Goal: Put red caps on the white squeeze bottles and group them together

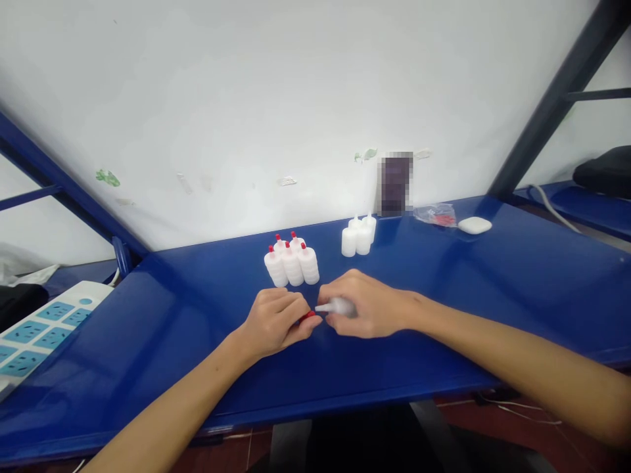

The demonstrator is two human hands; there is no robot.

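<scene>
Left grip pinched on red cap, right grip closed round uncapped bottle; capped bottles 11 o'clock, bare bottles 1 o'clock.

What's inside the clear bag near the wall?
Small red pieces show through the bag. They are too blurred to count, and anything beneath them is covered.

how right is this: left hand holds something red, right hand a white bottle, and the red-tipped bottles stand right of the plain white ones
One thing is off: the red-tipped bottles stand left of the plain white ones, as the head view shows. The left hand does hold something red, and the right hand a white bottle.
</scene>
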